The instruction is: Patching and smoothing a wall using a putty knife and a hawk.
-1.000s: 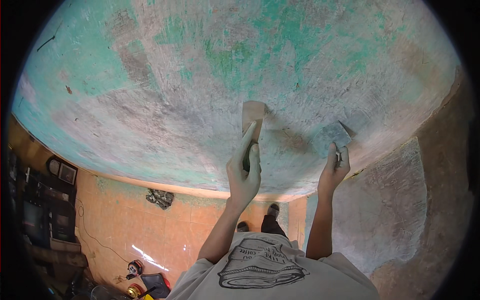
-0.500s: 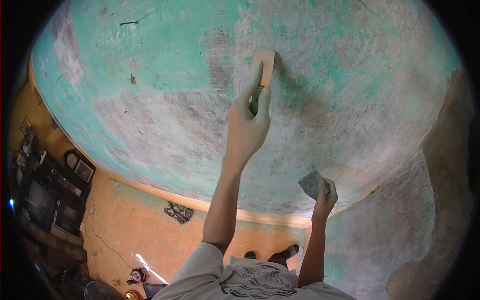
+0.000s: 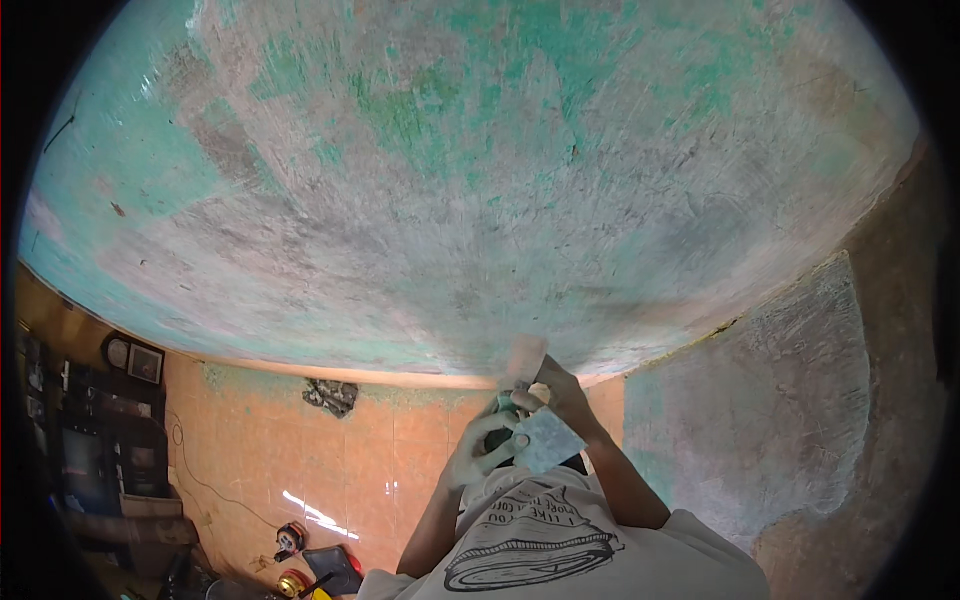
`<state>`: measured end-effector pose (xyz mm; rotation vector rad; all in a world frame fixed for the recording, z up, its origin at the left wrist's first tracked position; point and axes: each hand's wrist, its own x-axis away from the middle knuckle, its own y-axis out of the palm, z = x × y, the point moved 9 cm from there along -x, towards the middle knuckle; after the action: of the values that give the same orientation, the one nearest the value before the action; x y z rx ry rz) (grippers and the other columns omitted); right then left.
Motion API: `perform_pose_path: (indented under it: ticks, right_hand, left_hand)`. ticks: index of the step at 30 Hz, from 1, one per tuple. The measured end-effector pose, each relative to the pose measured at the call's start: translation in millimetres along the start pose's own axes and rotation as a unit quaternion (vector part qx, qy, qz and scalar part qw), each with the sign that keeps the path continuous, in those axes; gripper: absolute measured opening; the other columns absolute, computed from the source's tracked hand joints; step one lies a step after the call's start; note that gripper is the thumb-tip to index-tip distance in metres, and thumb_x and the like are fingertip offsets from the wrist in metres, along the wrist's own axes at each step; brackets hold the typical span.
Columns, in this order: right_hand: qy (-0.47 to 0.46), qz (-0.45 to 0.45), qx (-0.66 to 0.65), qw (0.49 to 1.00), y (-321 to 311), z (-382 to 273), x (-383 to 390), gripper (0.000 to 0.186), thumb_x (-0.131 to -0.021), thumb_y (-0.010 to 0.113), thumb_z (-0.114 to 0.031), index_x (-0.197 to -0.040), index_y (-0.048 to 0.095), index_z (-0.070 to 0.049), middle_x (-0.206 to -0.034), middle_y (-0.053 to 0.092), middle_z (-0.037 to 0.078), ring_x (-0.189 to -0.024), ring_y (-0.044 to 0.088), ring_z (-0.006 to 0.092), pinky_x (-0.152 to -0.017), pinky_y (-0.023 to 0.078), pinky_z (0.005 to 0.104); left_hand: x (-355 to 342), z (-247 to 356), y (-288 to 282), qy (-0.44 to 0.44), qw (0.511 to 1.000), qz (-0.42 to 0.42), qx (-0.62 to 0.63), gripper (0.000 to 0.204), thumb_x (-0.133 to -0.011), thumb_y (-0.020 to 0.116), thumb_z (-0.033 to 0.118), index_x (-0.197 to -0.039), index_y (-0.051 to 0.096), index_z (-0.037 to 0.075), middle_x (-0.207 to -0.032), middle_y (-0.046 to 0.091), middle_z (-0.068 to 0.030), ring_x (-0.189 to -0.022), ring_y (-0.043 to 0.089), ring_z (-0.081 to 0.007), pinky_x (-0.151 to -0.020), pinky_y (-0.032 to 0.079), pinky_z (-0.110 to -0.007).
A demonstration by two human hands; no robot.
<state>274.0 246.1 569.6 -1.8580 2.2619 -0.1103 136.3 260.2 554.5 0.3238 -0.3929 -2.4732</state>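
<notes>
Both hands are seen close together in front of the shirt [image 3: 530,560], near the foot of the painted wall [image 3: 450,200]. The left hand [image 3: 478,455] is held lower, its fingers curled and one fingertip set on the left edge of a grey-blue sheet [image 3: 553,442]. The right hand [image 3: 565,400] is placed just above the sheet, its fingers bent inward toward the left hand. The scraper [image 3: 527,357] is located between the hands, its pale pinkish blade pointed up and away from the shirt; the blade is blurred, and contact with the wall cannot be determined. The sheet is tilted, with one corner directed down. How the grip on scraper and sheet is divided between the hands cannot be told, as fingers are overlapped.

Wall: surface marked by green paint, grey-white patches and scratches. A grey area [image 3: 750,420] is noted on the adjoining wall at right.

Floor [image 3: 410,430]: orange tiles; a dark crumpled bundle [image 3: 331,396] is lying near the wall base. At lower left, a thin cord [image 3: 220,490], a gold round object [image 3: 293,583] and a dark flat object [image 3: 332,568] are observed.
</notes>
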Motion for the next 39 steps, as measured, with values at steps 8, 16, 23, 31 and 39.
perform_pose_path:
  ticks: [8,16,23,31,39]
  right_hand:
    - [-0.016,0.052,-0.284,0.957,-40.1,-26.2,-9.1,0.024,-0.110,0.057,-0.021,-0.113,0.068,0.001,-0.116,0.070,0.010,-0.111,0.065,0.0184,-0.101,0.049,0.0324]
    - [0.088,0.057,-0.167,0.980,-71.4,-84.6,-18.2,0.031,-0.111,0.047,-0.016,-0.139,0.051,-0.003,-0.089,0.048,0.001,-0.072,0.047,0.0101,-0.069,0.050,0.0304]
    - [-0.103,0.042,-0.108,0.988,-77.3,-133.0,-4.3,0.063,-0.108,0.044,-0.002,-0.166,0.019,0.000,-0.109,0.058,0.010,-0.088,0.059,0.0153,-0.078,0.053,0.0313]
    - [-0.042,0.174,-0.123,0.976,-95.3,-101.7,-7.4,0.040,-0.110,0.045,-0.010,-0.148,0.042,0.003,-0.099,0.059,0.006,-0.064,0.055,0.0062,-0.055,0.044,0.0240]
    - [-0.239,0.263,0.129,0.926,-109.3,-142.3,-8.4,0.056,-0.105,0.051,-0.005,-0.160,0.040,-0.001,-0.082,0.058,-0.002,-0.065,0.047,0.0017,-0.053,0.039,0.0222]
  left_hand:
    - [-21.7,8.8,-17.9,0.033,0.998,0.061,0.009,0.006,-0.104,0.062,0.007,-0.104,0.058,0.002,-0.117,0.057,-0.0107,-0.107,0.055,-0.0204,-0.096,0.044,-0.036]
    - [-72.9,88.4,-64.5,0.189,0.947,0.257,-0.049,0.018,-0.113,0.050,0.018,-0.100,0.050,0.006,-0.083,0.054,-0.0032,-0.077,0.051,-0.0107,-0.074,0.044,-0.028]
    - [-103.5,144.7,-62.2,0.303,0.904,0.275,-0.129,0.020,-0.114,0.050,0.022,-0.102,0.053,0.005,-0.080,0.057,-0.0035,-0.073,0.051,-0.0098,-0.070,0.044,-0.028]
    - [-131.2,134.9,-90.4,0.313,0.861,0.347,-0.200,0.022,-0.110,0.059,0.021,-0.097,0.057,0.004,-0.082,0.055,0.0022,-0.073,0.047,-0.0053,-0.066,0.042,-0.024]
    - [-136.4,129.4,-92.5,0.333,0.837,0.366,-0.233,0.022,-0.110,0.060,0.021,-0.099,0.058,0.003,-0.085,0.060,0.0004,-0.073,0.049,-0.0043,-0.063,0.041,-0.023]
